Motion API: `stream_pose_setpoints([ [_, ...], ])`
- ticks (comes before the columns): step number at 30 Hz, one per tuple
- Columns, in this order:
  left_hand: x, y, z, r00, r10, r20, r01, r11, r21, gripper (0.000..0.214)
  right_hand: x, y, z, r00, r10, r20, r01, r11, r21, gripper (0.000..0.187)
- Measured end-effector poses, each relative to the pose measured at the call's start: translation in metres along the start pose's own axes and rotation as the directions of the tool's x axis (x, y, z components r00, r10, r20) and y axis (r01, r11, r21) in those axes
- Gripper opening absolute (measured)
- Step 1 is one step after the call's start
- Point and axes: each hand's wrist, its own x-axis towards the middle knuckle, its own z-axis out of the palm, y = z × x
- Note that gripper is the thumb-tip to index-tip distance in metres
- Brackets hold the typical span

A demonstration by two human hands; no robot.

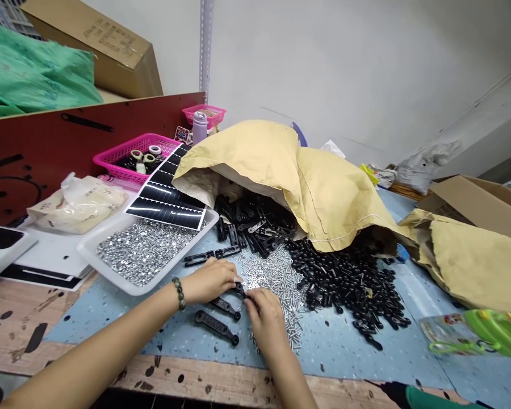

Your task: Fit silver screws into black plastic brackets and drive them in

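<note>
My left hand (213,279), with a green bead bracelet at the wrist, is closed on a black plastic part (239,288). My right hand (267,315) pinches at the other end of that part; its fingertips are partly hidden, so any small piece in them does not show. Below the left hand lie a long black bar-shaped part (216,327) and a similar one (225,308). A heap of silver screws (276,272) spreads beside and behind my right hand. Farther right is a pile of small black plastic pieces (353,284).
A white tray (87,250) of small metal pieces stands left, partly under a black sheet (166,196). Open paper sacks (247,147) spill black parts at the back. A green-lidded bottle (489,332) lies right; a green-handled tool (426,397) is at the front edge.
</note>
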Motion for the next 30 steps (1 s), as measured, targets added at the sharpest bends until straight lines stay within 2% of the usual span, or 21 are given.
stream_pose_setpoints([
  [7,-0.001,-0.007,0.005,1.000,0.016,-0.011,-0.016,1.000,-0.020,0.023,-0.006,-0.003,0.007,0.998,-0.055,-0.028,0.052,0.995,-0.085,0.017],
  [10,-0.006,-0.009,0.005,1.000,0.003,-0.021,-0.003,1.000,-0.027,0.023,0.000,-0.003,0.002,0.998,-0.062,0.015,0.063,0.994,-0.092,0.014],
  [12,-0.011,-0.007,0.005,1.000,-0.012,-0.021,0.011,1.000,-0.028,0.022,0.014,-0.002,0.000,0.998,-0.057,0.014,0.058,0.994,-0.094,0.014],
  [14,-0.018,-0.004,0.004,0.999,-0.029,-0.020,0.029,0.999,-0.027,0.022,0.037,-0.002,0.003,0.998,-0.048,-0.033,0.044,0.992,-0.122,0.017],
  [16,-0.026,0.000,0.004,0.999,-0.049,-0.023,0.049,0.999,-0.025,0.021,0.065,-0.002,0.011,0.995,-0.058,-0.077,0.044,0.985,-0.165,0.023],
  [18,-0.031,0.004,0.001,0.997,-0.071,-0.037,0.070,0.997,-0.022,0.020,0.091,-0.005,0.021,0.993,-0.091,-0.072,0.076,0.979,-0.188,0.032],
  [20,-0.033,0.007,-0.004,0.990,-0.103,-0.091,0.102,0.995,-0.020,0.025,0.108,-0.010,0.026,0.991,-0.125,-0.055,0.111,0.972,-0.207,0.033],
  [21,-0.031,0.007,-0.007,0.980,-0.129,-0.154,0.128,0.992,-0.020,0.030,0.111,-0.013,0.026,0.989,-0.142,-0.046,0.129,0.968,-0.215,0.032],
  [24,-0.017,0.007,-0.015,0.924,-0.212,-0.317,0.211,0.977,-0.037,0.048,0.103,-0.019,0.013,0.979,-0.205,-0.007,0.198,0.954,-0.224,0.031],
  [25,-0.010,0.007,-0.017,0.918,-0.227,-0.326,0.224,0.973,-0.047,0.050,0.096,-0.019,0.005,0.975,-0.224,0.008,0.220,0.950,-0.222,0.032],
  [27,0.003,0.006,-0.018,0.933,-0.232,-0.276,0.222,0.973,-0.068,0.041,0.082,-0.010,-0.013,0.975,-0.221,0.008,0.217,0.951,-0.220,0.037],
  [28,0.008,0.007,-0.018,0.940,-0.231,-0.252,0.217,0.973,-0.082,0.034,0.076,-0.001,-0.023,0.982,-0.187,-0.018,0.179,0.958,-0.226,0.038],
  [30,0.014,0.009,-0.016,0.941,-0.237,-0.241,0.215,0.970,-0.113,0.026,0.068,0.025,-0.042,0.990,-0.048,-0.129,0.014,0.968,-0.249,0.036],
])
